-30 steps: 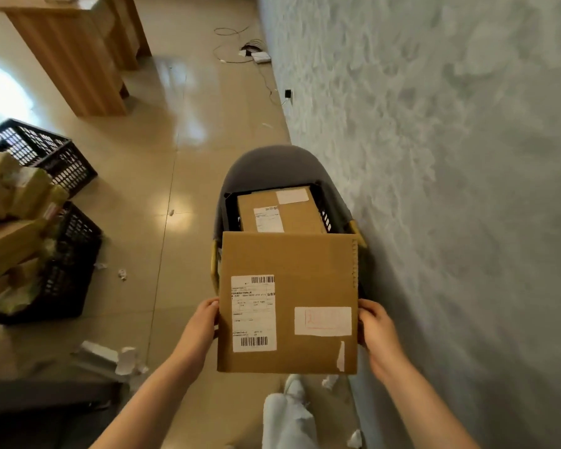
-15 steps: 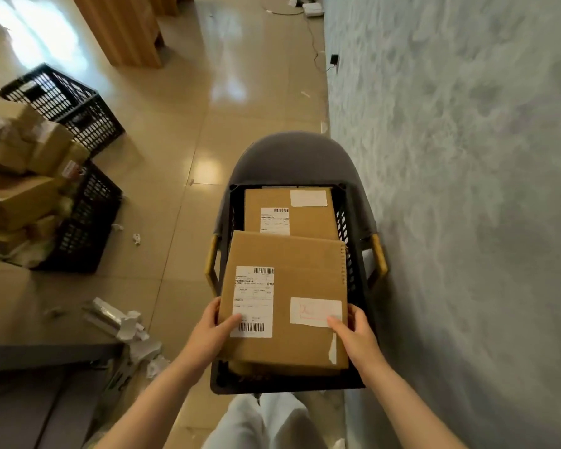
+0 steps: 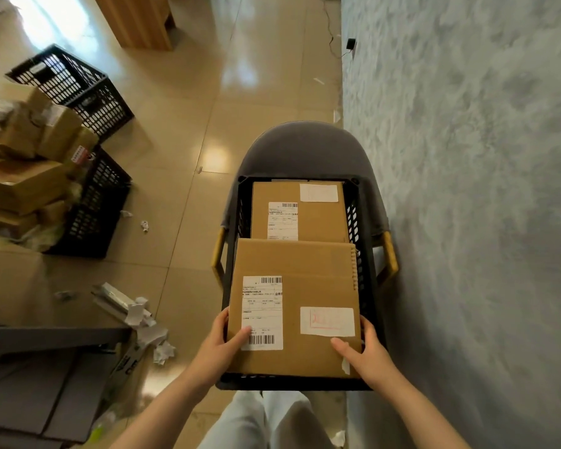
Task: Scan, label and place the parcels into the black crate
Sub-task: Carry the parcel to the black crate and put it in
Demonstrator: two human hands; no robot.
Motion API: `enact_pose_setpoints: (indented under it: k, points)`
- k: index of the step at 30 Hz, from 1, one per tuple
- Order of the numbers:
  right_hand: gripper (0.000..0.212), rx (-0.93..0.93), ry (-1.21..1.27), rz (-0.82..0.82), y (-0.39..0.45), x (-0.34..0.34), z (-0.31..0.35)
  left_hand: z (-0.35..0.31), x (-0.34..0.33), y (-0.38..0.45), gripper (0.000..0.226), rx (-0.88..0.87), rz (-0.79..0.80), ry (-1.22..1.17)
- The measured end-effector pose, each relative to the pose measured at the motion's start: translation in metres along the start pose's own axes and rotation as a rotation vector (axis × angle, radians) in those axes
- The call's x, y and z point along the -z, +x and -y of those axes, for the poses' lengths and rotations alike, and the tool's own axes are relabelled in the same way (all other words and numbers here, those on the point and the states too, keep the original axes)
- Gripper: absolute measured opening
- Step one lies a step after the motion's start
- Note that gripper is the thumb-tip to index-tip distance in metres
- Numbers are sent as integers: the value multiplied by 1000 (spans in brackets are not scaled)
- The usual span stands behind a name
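Note:
A flat brown cardboard parcel [image 3: 308, 286] with a barcode label and a white sticker lies in the near half of the black crate [image 3: 363, 254], which sits on a grey chair. My left hand [image 3: 221, 341] grips its near left corner, thumb on top. My right hand [image 3: 363, 348] grips the near right corner, thumb on the cardboard. A second labelled parcel [image 3: 318, 218] lies in the crate's far half, partly under the first parcel's far edge.
The grey chair [image 3: 305, 147] stands against a grey wall [image 3: 467, 189] on the right. Two more black crates [image 3: 88, 89] and a heap of parcels [image 3: 23, 176] stand on the floor at left. Torn paper scraps [image 3: 136, 315] lie beside a dark table edge [image 3: 46, 332].
Both hands have lowered the parcel from above the chair down into the crate. My thumbs have moved onto the parcel's top face.

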State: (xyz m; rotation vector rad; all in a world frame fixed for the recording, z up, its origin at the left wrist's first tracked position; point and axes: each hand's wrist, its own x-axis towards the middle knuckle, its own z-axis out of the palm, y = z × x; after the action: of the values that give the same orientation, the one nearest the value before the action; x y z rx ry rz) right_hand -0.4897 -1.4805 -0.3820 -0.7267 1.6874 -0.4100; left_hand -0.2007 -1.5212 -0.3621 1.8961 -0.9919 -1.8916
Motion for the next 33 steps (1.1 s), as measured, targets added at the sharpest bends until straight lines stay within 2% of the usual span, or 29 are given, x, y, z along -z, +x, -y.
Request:
enact_pose_setpoints:
  k: [4,7,11,13,17,23,33]
  points:
    - [97,2,-33,-3,-7,-1,-9,10,-6,-6,64,-4,-4,31]
    - [95,7,-33,-17,-9,-2,-10,12,-6,-7,73,-52,-64,141]
    - [93,38,-55,-77,-17,-1,-3,3,0,-9,90,-226,-176,434]
    - [96,52,-106,-158,-23,-1,2,-7,5,-12,88,-333,-195,595]
    - [80,136,-288,-337,-42,-3,23,-32,16,-8,77,-525,-180,852]
    - [63,169,-522,-576,-77,-19,43,-75,30,4,68,-836,-70,1172]
    - [58,41,-304,-962,-230,-86,19,-111,-6,-65,57,-1312,313,1442]
